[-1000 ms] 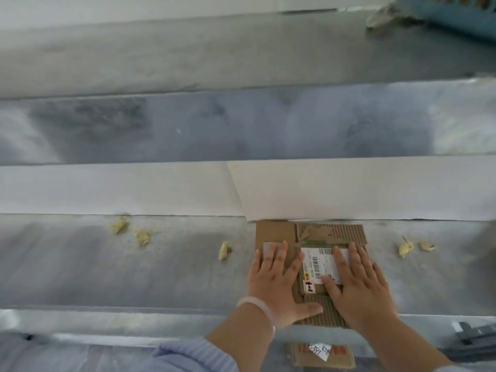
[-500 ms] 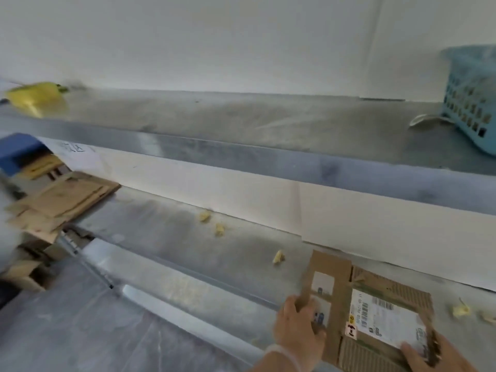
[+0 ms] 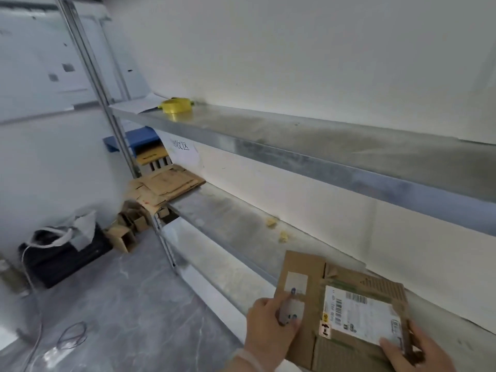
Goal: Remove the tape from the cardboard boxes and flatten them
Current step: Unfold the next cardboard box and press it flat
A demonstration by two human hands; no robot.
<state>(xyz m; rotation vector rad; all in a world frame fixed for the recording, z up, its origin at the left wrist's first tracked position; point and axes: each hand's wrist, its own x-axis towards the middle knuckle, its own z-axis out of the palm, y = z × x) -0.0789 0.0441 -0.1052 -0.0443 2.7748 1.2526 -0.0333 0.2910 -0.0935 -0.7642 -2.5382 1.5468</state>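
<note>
Box [image 3: 343, 312] betw. L hand [image 3: 268, 327] + R hand [image 3: 410, 353], thumbs atop

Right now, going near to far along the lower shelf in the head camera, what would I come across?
The cardboard box gripped by the left hand and right hand → yellowish scraps → stack of flattened cardboard → blue container.

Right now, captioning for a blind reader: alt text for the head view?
A left hand and right hand hold a flattened brown cardboard box with a white label at a grey metal shelf. Flattened cardboard is stacked at its far end; a yellow roll sits on the shelf above.
</note>
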